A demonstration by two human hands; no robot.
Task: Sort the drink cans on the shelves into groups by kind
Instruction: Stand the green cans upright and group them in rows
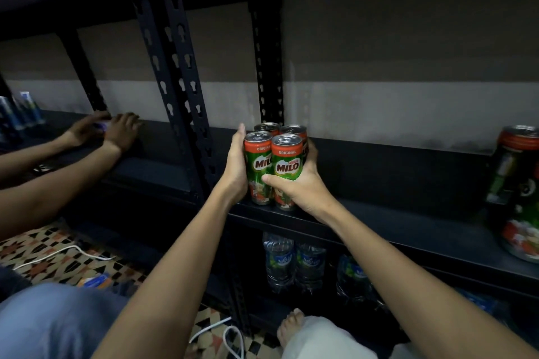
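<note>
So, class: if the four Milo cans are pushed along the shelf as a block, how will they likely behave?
The Milo cans are tall and slim, so probably tippy. Both hands, left and right, bracket them, which should keep them together. Their smooth sides may slip apart on the shelf.

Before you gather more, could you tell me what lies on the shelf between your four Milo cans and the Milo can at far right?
Nothing: in the head view the shelf is bare between the four Milo cans and the far-right Milo can.
</note>
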